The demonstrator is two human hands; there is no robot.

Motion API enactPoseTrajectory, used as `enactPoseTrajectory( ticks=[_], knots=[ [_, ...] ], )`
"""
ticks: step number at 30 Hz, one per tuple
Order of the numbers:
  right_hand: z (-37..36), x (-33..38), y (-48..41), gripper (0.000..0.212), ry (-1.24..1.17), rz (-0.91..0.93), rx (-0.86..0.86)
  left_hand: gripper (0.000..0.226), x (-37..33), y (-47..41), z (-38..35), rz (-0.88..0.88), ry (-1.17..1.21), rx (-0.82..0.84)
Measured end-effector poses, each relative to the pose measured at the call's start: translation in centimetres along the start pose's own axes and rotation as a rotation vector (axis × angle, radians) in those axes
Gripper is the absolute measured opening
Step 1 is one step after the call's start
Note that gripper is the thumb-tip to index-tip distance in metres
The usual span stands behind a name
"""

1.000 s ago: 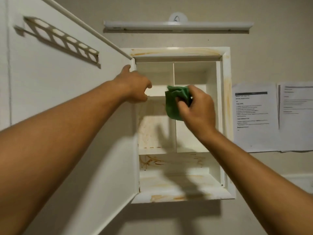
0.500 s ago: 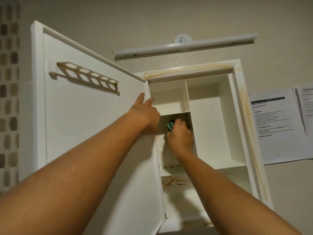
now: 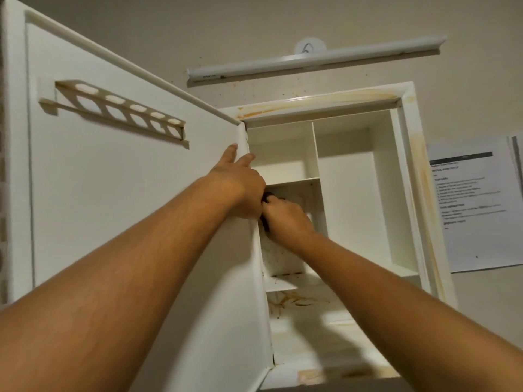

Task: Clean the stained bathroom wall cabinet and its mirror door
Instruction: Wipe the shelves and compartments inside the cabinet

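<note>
Dark cloth (image 3: 267,197), less exposed now, behind right hand (image 3: 286,219).

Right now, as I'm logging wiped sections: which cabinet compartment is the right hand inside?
The left middle compartment, below the small top-left one: the right hand, gripping the cloth, is inside it. The others hold no hand.

The right hand (image 3: 285,219) is now further left, in the middle-left compartment (image 3: 297,190), its cloth (image 3: 267,198) nearly hidden; the left hand (image 3: 240,183) now lays its fingers (image 3: 230,154) straight on the door (image 3: 113,193) edge.

Beige wall (image 3: 283,26), tube light (image 3: 311,62), taped papers (image 3: 478,210)
</note>
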State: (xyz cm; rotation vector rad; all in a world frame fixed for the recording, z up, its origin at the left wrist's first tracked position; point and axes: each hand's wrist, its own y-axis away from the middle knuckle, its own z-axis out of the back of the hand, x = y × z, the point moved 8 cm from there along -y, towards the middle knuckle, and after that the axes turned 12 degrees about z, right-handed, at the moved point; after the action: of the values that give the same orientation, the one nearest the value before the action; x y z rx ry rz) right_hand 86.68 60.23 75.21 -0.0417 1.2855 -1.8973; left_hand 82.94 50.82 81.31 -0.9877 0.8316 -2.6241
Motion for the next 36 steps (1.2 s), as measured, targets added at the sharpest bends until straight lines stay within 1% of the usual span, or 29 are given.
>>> enactPoseTrajectory(
  ticks=[2,4,6,7,9,11,13,16,17,18,19,20,22,23,24,25,27,29,31,33,36],
  knots=[
    [1.0,0.5,-0.3,0.034,0.276,0.187,0.090,0.049,-0.1,0.3,0.2,0.005,-0.008,0.001],
    [2.1,0.9,-0.3,0.029,0.441,0.281,0.133,0.050,-0.1,0.6,0.4,0.012,-0.003,0.003],
    [2.9,0.2,0.2,0.030,0.481,0.253,0.167,0.053,-0.2,0.9,0.6,0.014,0.000,-0.003],
    [3.2,-0.3,0.5,0.031,0.478,0.201,0.185,0.055,-0.2,1.0,0.6,0.018,0.006,-0.005],
    [3.8,-1.7,1.5,0.028,0.492,0.072,0.162,0.057,0.0,0.8,0.5,0.026,0.006,-0.017],
    [3.5,-1.5,2.6,0.022,0.507,-0.005,0.161,0.060,0.1,0.6,0.2,0.034,0.009,-0.022],
    [1.6,0.1,4.0,0.020,0.408,-0.023,0.223,0.062,0.2,0.5,0.1,0.029,0.015,-0.029],
    [-1.7,3.7,6.6,0.014,0.060,0.005,0.352,0.063,0.1,0.7,0.1,0.023,0.021,-0.035],
    [-2.1,4.0,7.1,0.012,-0.070,-0.033,0.365,0.064,0.1,0.8,0.0,0.027,0.021,-0.031],
    [-1.7,3.4,7.3,0.010,-0.197,-0.115,0.326,0.064,0.1,0.9,0.0,0.031,0.020,-0.030],
    [-0.7,2.2,7.1,0.010,-0.297,-0.211,0.238,0.065,0.1,0.9,0.1,0.033,0.013,-0.028],
    [0.9,0.8,6.7,0.011,-0.324,-0.276,0.099,0.065,0.0,1.0,0.2,0.029,0.006,-0.026],
    [5.0,-0.7,5.5,0.013,-0.172,-0.260,-0.187,0.064,-0.2,1.3,0.5,0.022,0.011,-0.018],
    [6.4,-1.1,5.1,0.016,-0.078,-0.214,-0.295,0.064,-0.3,1.4,0.5,0.023,0.015,-0.016],
    [7.0,-1.1,4.7,0.018,-0.002,-0.170,-0.354,0.064,-0.4,1.4,0.6,0.026,0.013,-0.017],
    [6.8,-0.9,4.3,0.020,0.060,-0.138,-0.361,0.064,-0.4,1.4,0.7,0.027,0.011,-0.020],
    [4.8,-0.7,3.7,0.021,0.108,-0.124,-0.306,0.064,-0.3,1.2,0.5,0.032,0.015,-0.022],
    [2.3,-1.0,3.3,0.027,-0.036,-0.212,-0.237,0.065,-0.1,1.0,0.4,0.035,0.012,-0.031],
    [0.3,-1.1,3.1,0.031,-0.198,-0.262,-0.234,0.067,-0.2,0.8,0.2,0.032,0.002,-0.036],
    [-1.2,-0.4,3.2,0.033,-0.207,-0.189,-0.220,0.067,-0.1,0.7,0.1,0.030,-0.001,-0.046],
    [-3.2,0.9,4.5,0.041,-0.140,-0.011,-0.051,0.070,-0.2,0.7,-0.1,0.036,0.004,-0.039]
  ],
)
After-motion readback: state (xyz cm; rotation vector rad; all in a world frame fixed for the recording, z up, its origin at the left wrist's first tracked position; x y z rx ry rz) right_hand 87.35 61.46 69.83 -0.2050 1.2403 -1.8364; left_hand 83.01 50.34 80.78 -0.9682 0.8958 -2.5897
